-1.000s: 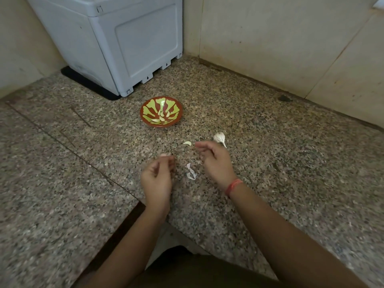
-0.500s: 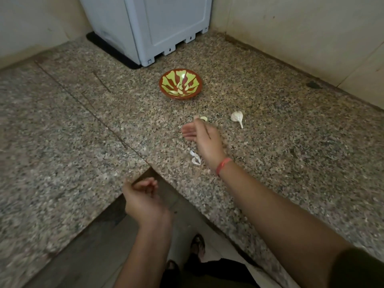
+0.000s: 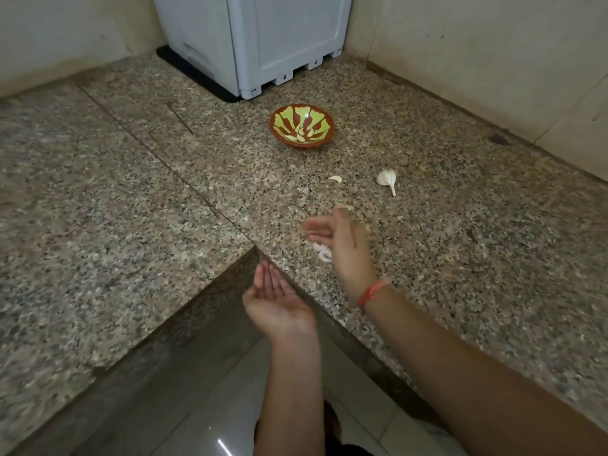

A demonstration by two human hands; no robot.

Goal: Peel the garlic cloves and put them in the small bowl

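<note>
A small red bowl (image 3: 324, 138) with a green pattern stands on the granite counter and holds several peeled cloves (image 3: 300, 134). A loose clove (image 3: 336, 179) lies in front of it, and a piece of garlic bulb with its stem (image 3: 387, 179) lies to the right. White garlic skins (image 3: 322, 253) lie near the counter's edge. My right hand (image 3: 339, 240) is flat on its side just behind the skins, fingers straight and blurred. My left hand (image 3: 274, 296) is cupped palm up, empty, just below the counter's inner corner.
A grey plastic appliance (image 3: 263, 41) stands in the back corner against tiled walls. The granite counter (image 3: 131, 192) is L-shaped, with its inner corner beside my left hand. Floor tiles (image 3: 204, 406) and my feet show below.
My left hand has uncurled and turned palm up at the counter's edge. My right hand has drawn back toward the skins. The view has shifted lower.
</note>
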